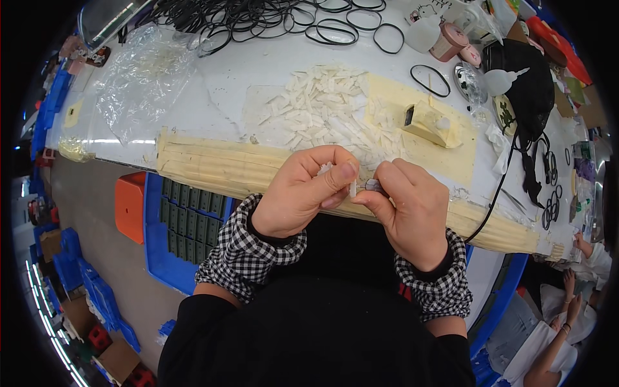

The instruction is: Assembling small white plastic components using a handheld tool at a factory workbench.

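Close together above the table's near edge, both my hands are closed. My left hand (296, 193) pinches a small white strip (353, 188) between thumb and fingers, and more whitish bits show at its curled forefinger. My right hand (414, 209) grips a small greyish piece (373, 185) between thumb and bent forefinger; its kind is mostly hidden by the fingers. Just beyond my hands lies a loose pile of short off-white strips (322, 106), partly on a pale yellow sheet (459, 145). A block-shaped thing wrapped in yellow tape (429, 126) sits on that sheet.
Black rubber rings (332, 32) heap at the far side. Clear plastic bags (145, 80) lie left. Squeeze bottles (424, 32) and a black bag (525, 84) stand right. Yellow tape covers the table edge (213, 161). Below left are an orange stool (131, 206) and blue crate (153, 238). People sit lower right.
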`<state>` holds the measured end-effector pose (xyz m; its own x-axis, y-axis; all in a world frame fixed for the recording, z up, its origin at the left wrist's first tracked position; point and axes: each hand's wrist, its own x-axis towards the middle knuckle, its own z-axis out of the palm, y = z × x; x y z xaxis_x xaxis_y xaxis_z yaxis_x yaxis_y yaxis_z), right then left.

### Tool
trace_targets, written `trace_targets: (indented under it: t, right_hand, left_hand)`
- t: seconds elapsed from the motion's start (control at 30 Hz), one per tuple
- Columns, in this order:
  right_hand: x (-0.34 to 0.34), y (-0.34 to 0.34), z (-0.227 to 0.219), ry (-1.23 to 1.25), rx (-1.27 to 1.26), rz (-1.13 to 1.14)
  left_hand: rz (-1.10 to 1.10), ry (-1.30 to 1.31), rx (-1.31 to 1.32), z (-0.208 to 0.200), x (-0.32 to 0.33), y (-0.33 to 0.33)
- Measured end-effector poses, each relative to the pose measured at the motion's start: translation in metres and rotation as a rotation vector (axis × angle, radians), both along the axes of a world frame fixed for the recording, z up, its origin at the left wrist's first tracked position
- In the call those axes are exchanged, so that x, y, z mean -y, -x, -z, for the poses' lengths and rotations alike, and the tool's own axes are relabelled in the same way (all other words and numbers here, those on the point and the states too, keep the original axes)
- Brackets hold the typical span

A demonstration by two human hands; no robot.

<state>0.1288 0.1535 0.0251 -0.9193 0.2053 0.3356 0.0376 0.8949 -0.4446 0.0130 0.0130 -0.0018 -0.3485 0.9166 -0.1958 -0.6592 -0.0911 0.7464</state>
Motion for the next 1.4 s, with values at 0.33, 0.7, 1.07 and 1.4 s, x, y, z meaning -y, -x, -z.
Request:
trace_targets:
  t: [0.33, 0.7, 1.07, 1.4]
  right_hand:
    - [-0.0009, -0.0016, -0.0003, 0.025, 0.043, -0.023]
    - [-0.0005, -0.0013, -0.0004, -0.011, 0.013, -0.025]
    - [-0.0013, -0.002, -0.0001, -0.009, 0.012, -0.026]
    - [-0.0076, -0.0036, -0.0015, 0.199, 0.015, -0.006]
  left_hand:
    - [0.01, 0.006, -0.042, 0.0031, 0.0004, 0.0014]
    - [0.014, 0.035, -0.038, 0.0004, 0.0012, 0.0012]
    - [0.02, 0.04, -0.044, -0.0003, 0.0008, 0.001]
    - [-0.052, -0.005, -0.018, 0.0034, 0.0012, 0.0016]
